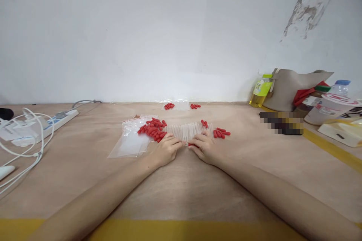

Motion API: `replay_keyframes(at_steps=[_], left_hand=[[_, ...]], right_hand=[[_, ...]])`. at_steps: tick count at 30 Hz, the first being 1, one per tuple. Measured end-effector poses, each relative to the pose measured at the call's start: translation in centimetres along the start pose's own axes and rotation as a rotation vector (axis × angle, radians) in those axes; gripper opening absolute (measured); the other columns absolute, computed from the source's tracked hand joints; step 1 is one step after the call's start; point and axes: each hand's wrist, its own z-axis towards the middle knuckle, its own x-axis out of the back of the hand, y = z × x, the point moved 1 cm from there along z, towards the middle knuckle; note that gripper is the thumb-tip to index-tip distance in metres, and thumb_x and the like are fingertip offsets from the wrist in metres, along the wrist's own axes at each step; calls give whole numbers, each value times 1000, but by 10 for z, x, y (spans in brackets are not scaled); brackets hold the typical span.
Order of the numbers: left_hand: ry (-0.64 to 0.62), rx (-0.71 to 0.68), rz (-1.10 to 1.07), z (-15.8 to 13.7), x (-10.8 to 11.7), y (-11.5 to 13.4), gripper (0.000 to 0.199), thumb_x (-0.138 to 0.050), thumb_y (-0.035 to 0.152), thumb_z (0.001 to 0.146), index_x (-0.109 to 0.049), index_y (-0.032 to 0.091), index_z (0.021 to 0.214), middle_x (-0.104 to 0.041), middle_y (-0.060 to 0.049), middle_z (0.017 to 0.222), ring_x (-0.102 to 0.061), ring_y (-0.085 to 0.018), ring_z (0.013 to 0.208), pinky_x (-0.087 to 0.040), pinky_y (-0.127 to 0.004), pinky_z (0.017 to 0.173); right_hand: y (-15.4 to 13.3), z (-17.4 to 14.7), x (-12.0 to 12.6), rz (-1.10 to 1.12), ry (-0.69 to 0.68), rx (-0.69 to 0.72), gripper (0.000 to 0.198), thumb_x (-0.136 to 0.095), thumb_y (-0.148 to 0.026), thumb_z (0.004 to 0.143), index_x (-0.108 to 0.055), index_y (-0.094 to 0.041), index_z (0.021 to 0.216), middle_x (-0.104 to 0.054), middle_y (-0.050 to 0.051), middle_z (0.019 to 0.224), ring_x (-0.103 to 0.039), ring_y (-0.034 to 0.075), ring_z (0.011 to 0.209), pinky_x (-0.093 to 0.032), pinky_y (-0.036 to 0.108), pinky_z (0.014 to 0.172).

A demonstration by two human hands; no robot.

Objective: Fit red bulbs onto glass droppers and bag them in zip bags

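Observation:
In the head view a row of thin clear tubes (183,131) lies side by side on the table, just beyond my hands. My left hand (169,149) is closed, its thumb and fingertips pinched at the near end of a clear tube. Close against it, my right hand (206,148) is closed on a small red rubber bulb (192,144), partly hidden by the fingers. A large pile of red bulbs (152,130) lies left of the tubes, partly on a clear zip bag (127,139). More red bulbs (221,133) lie beside my right hand.
Farther back, small groups of red bulbs (169,106) lie by clear plastic near the wall. White cables and a power strip (60,120) are at left. On the right stand a yellow-liquid bottle (260,91), a grey bag (285,90), a plastic cup (329,109) and a blurred dark object (283,122).

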Motion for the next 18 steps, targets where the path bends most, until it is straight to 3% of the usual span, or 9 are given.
replay_keyframes(at_steps=[4, 9, 18], left_hand=[[23, 32, -15, 0, -2, 1, 29, -38, 4, 81, -61, 16, 94, -65, -4, 78, -57, -15, 71, -41, -32, 74], [17, 108, 31, -1, 4, -1, 20, -46, 18, 85, -58, 17, 101, -66, -4, 80, -56, -15, 75, -37, -36, 85], [18, 102, 103, 0, 13, 3, 16, -48, 23, 85, -63, 18, 86, -61, 0, 61, -53, -13, 64, -32, -40, 89]], right_hand=[[-2, 2, 3, 9, -47, -53, 13, -47, -24, 84, -59, -17, 84, -60, 2, 74, -52, 13, 70, -30, 31, 73], [-1, 2, 10, 49, 10, -125, 13, -49, -26, 83, -59, -18, 82, -62, 3, 78, -53, 14, 74, -29, 32, 78], [7, -3, 13, -28, 3, -19, 16, -49, -30, 84, -61, -20, 84, -63, 1, 72, -52, 14, 73, -26, 36, 83]])
